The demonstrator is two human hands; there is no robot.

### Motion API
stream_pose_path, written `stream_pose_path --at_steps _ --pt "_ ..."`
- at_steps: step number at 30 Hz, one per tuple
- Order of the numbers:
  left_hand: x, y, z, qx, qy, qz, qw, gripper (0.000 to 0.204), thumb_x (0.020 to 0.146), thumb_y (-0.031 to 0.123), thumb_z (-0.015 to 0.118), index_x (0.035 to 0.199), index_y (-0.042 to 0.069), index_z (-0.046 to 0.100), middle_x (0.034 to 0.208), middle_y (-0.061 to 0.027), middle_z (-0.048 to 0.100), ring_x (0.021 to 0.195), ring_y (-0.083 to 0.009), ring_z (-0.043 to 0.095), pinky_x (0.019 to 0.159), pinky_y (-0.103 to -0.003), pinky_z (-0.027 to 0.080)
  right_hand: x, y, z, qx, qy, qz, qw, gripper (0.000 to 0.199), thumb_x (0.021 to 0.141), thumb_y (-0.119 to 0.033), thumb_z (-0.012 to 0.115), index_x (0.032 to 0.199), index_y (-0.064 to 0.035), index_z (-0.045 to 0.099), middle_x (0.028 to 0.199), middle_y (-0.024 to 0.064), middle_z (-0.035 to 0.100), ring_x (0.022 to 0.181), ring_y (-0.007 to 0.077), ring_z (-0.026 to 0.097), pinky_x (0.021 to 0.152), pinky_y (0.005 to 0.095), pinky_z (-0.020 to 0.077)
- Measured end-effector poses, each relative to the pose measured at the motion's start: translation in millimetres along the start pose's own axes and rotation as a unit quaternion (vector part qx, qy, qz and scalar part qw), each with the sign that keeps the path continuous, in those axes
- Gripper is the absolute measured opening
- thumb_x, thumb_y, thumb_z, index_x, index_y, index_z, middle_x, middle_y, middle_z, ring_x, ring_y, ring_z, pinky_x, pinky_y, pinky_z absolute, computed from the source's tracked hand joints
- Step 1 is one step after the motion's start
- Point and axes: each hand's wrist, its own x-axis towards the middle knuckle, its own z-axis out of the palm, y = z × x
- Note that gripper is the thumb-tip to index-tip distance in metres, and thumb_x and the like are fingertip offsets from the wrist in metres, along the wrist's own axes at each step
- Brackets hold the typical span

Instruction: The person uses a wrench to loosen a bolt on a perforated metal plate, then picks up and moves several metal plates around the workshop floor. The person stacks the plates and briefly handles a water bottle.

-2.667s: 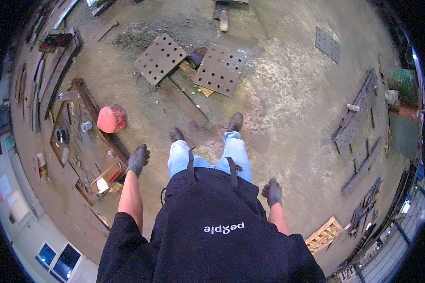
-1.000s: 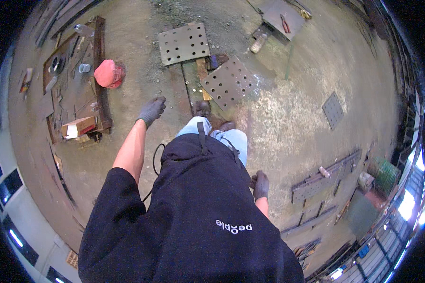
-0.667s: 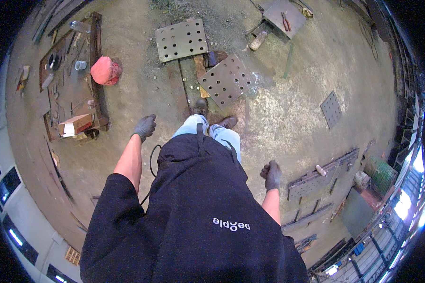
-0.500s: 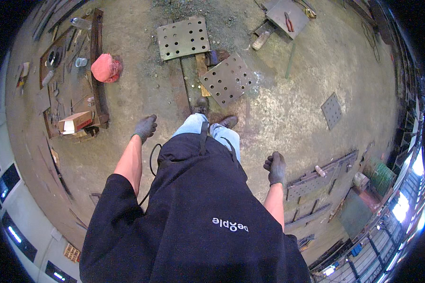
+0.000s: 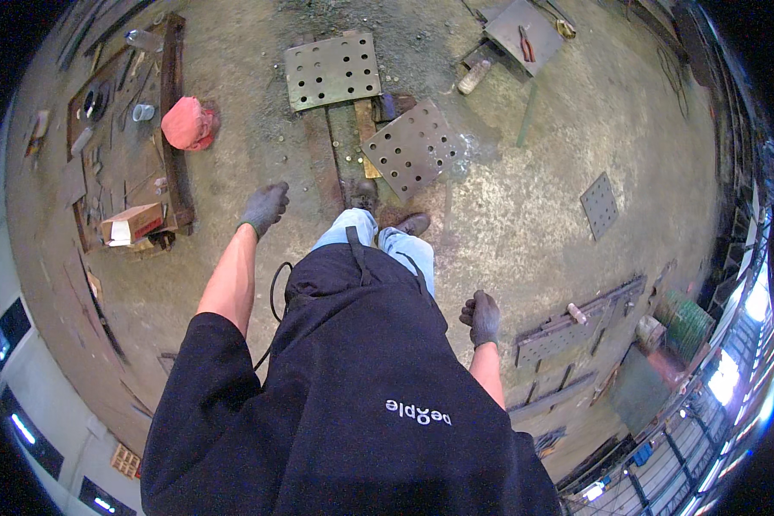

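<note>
The right hand (image 5: 482, 317) has just swung nearer the black shirt (image 5: 344, 370), and it and the left hand (image 5: 266, 207), both loosely curled, seem empty, so 2 perforated metal plates (image 5: 333, 72) ahead of the shoes (image 5: 414, 224) lie untouched.

The left hand (image 5: 266, 206) and right hand (image 5: 483, 320) hang near, two holed plates (image 5: 333, 70) farther off, pliers (image 5: 526, 43) far right.

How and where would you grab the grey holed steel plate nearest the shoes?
Probably by opposite edges of the grey holed steel plate, from the near side: it's broad, shows no handle, and its left corner overlaps the yellowish wooden strip, perhaps leaving room underneath.
</note>
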Motion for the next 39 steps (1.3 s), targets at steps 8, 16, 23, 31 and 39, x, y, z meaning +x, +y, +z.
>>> stream_pose_path --at_steps 8,16,23,31,39 --pt "-10 -12 12 0.027 -0.006 -0.036 0.999 0.048 0.091 0.044 0.053 0.122 0.007 0.057 0.088 -0.0030 0.061 0.069 -0.0132 0.052 0.060 -0.030 0.043 -11 9 -1 0.037 0.013 0.012 0.999 0.024 0.092 -0.028 0.056 0.099 -0.0053 0.054 0.075 0.0050 0.053 0.058 0.0142 0.053 0.046 0.0304 0.0440" --pt "-2 -26 2 -0.007 -0.013 -0.017 1.000 0.047 0.091 0.044 0.053 0.120 0.007 0.056 0.086 -0.0029 0.058 0.067 -0.0121 0.050 0.057 -0.029 0.041 5 17 2 0.021 -0.019 0.017 0.999 0.027 0.092 -0.030 0.055 0.102 -0.0048 0.054 0.080 0.0065 0.054 0.062 0.0154 0.054 0.051 0.0321 0.0479" --pt "-20 -23 2 0.005 0.006 -0.015 1.000 0.044 0.091 0.042 0.053 0.115 0.005 0.059 0.084 -0.0036 0.059 0.065 -0.0134 0.051 0.055 -0.029 0.042 0 0 14 0.008 -0.015 -0.006 1.000 0.023 0.091 -0.029 0.054 0.091 -0.0066 0.053 0.074 0.0046 0.051 0.057 0.0144 0.051 0.048 0.0310 0.0445" --pt "0 -57 -1 0.005 0.000 -0.041 0.999 0.052 0.091 0.045 0.052 0.123 0.005 0.058 0.093 -0.0072 0.064 0.074 -0.0159 0.056 0.062 -0.032 0.047 -6 -1 12 0.017 -0.003 -0.006 1.000 0.023 0.090 -0.029 0.054 0.088 -0.0071 0.051 0.073 0.0049 0.051 0.056 0.0158 0.052 0.047 0.0324 0.0442" --pt "35 -59 -3 -0.011 -0.024 -0.009 1.000 0.057 0.091 0.050 0.050 0.127 0.007 0.054 0.097 -0.0076 0.063 0.077 -0.0165 0.054 0.064 -0.032 0.045 0 33 -16 0.019 0.050 0.042 0.998 0.023 0.092 -0.031 0.052 0.092 -0.0081 0.050 0.071 0.0080 0.052 0.052 0.0194 0.052 0.044 0.0354 0.0433"
